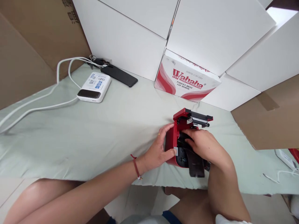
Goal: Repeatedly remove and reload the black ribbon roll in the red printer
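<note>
A red label printer (171, 138) stands on the cloth near its front edge, its lid (198, 115) raised and its black inside showing. My left hand (160, 149) grips the printer's left side, the thumb on the front corner and the fingers spread along the wall. Reaching inside from the right, my right hand (203, 141) has its thumb and forefinger closed around a black ribbon roll; the other fingertips are partly hidden. A loose strip of dark ribbon (196, 163) hangs from there over the printer's front.
Behind the printer stands a white and red Wahaha box (187, 77) against stacked white boxes (130, 34). A white power bank (94, 87) with white cables and a black phone (120, 75) lie at back left. Cardboard boxes (273, 115) flank both sides.
</note>
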Action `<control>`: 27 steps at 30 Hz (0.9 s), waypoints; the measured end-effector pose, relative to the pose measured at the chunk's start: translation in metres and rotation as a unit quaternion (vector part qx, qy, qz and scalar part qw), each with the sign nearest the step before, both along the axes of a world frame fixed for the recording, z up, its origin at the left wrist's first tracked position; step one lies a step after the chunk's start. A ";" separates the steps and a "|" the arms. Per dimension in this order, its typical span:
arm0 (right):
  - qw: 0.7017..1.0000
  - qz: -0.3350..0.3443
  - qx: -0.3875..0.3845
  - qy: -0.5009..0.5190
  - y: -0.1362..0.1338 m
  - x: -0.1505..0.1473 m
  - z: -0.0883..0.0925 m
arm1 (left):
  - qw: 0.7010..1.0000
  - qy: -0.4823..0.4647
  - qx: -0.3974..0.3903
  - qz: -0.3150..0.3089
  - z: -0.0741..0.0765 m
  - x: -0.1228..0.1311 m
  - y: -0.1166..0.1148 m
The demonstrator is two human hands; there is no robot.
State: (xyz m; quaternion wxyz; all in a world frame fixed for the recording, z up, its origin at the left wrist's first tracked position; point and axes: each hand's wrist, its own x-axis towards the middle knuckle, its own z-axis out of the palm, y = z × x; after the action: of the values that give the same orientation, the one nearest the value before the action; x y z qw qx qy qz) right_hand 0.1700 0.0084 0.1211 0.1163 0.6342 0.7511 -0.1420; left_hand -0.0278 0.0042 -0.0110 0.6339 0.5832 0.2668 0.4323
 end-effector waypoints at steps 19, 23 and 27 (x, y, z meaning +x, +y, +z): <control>0.930 0.075 0.332 0.137 -0.034 0.021 0.018 | 1.000 -0.003 0.022 0.010 -0.006 -0.001 -0.002; 0.957 0.085 0.257 0.106 -0.053 0.017 0.026 | 0.999 0.018 0.036 0.005 -0.005 -0.004 -0.003; 0.970 0.125 0.206 0.040 -0.060 0.014 0.021 | 0.998 0.031 0.047 -0.005 -0.003 -0.007 -0.003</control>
State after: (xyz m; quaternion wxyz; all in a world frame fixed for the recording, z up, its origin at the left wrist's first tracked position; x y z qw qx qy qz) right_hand 0.1838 -0.0518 0.1426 -0.0297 0.5397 0.8413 0.0062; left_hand -0.0344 0.0014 -0.0138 0.5992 0.6269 0.2628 0.4230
